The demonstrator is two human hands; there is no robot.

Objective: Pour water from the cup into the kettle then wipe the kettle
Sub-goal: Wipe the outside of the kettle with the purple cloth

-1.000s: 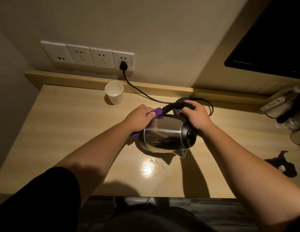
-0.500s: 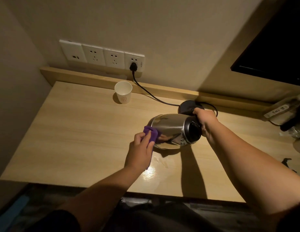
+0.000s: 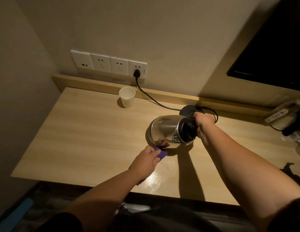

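A shiny steel kettle with a black lid is tipped on its side above the wooden desk, lid facing me. My right hand grips its black handle, which the hand mostly hides. My left hand holds a purple cloth against the kettle's lower front edge. A white paper cup stands upright at the back of the desk, apart from both hands. Its inside is not readable.
The kettle's black base sits behind my right hand, its cord running to the wall sockets. Dark items lie at the desk's right end. A wet sheen marks the desk near its front edge.
My left hand with the cloth slid from the kettle's top down its side to the lower front edge. The kettle has turned further on its side, lid toward me.
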